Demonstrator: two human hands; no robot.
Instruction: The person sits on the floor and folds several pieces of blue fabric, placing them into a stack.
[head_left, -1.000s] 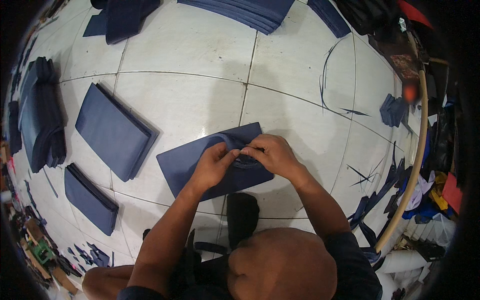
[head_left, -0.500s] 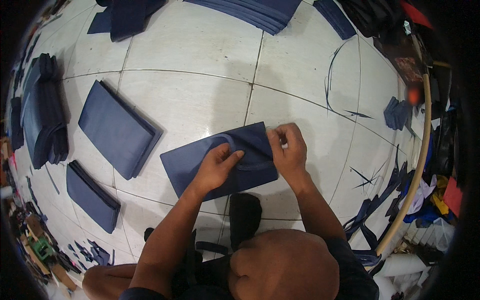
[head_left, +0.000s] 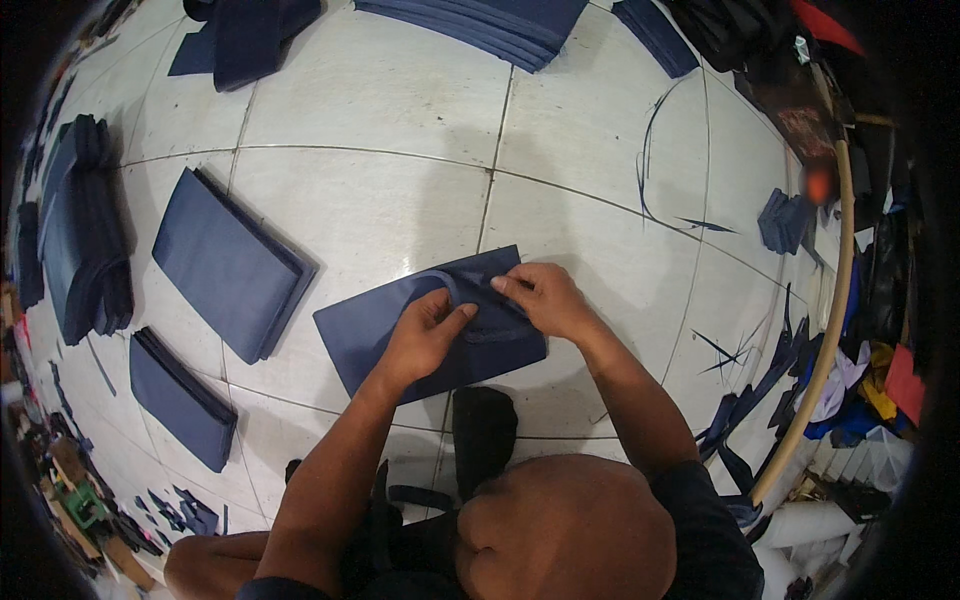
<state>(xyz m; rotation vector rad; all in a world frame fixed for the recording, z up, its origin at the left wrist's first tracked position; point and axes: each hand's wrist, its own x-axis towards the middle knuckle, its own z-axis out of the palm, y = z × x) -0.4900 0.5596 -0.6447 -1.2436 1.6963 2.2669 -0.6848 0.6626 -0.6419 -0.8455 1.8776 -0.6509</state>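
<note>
A rectangular piece of navy fabric (head_left: 350, 340) lies tilted on the tiled floor in front of me. Its top layer is lifted and curled back near the middle. My left hand (head_left: 428, 335) is closed in a pinch on that raised layer, thumb pointing right. Over the right part of the piece, my right hand (head_left: 545, 298) has thumb and fingers pressed together beside the curl. Whatever it may be pinching is too small to make out.
To the left lie folded stacks of navy fabric: a large stack (head_left: 230, 265), a smaller stack (head_left: 182, 400) and a thick pile (head_left: 85, 230). More fabric (head_left: 480, 30) lies at the far side. Thin offcuts (head_left: 725, 350) and a curved tan rod (head_left: 825, 330) are on the right.
My right hand has moved left, from the fabric's right edge to over it near the curl. My left hand keeps its pinch. The whole view has shifted slightly.
</note>
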